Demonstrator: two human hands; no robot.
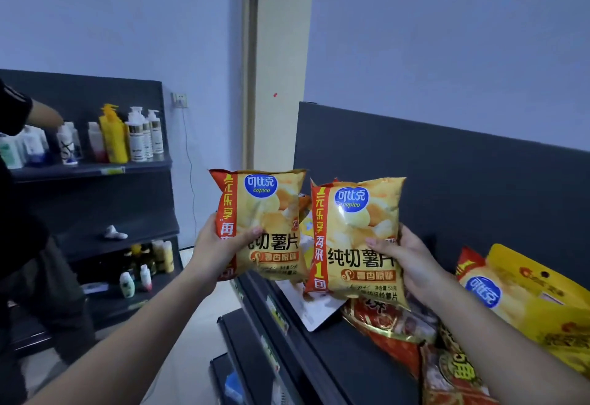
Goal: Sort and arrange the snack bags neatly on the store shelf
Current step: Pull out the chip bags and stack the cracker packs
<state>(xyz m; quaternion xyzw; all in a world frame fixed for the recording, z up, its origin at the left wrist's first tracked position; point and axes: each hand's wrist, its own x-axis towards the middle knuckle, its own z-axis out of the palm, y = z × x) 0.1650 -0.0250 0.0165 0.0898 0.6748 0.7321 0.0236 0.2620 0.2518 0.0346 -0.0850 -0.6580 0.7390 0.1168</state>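
The left hand [220, 245] pinches one chip bag [271, 210], the right hand [412, 261] its twin [357, 232], fingers [381, 244] curled round each lower side above the shelf [335, 356]; matching seems in hand, and next both probably need standing side by side beyond the loose bags [389, 325] under the right fingers.

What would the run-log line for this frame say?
left hand: holds left chip bag | right hand: holds right chip bag | both bags upright, side by side

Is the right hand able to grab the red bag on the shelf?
Probably not yet. The right hand holds a yellow chip bag, so it is full. The red bag lies close below it on the shelf, seemingly unblocked.
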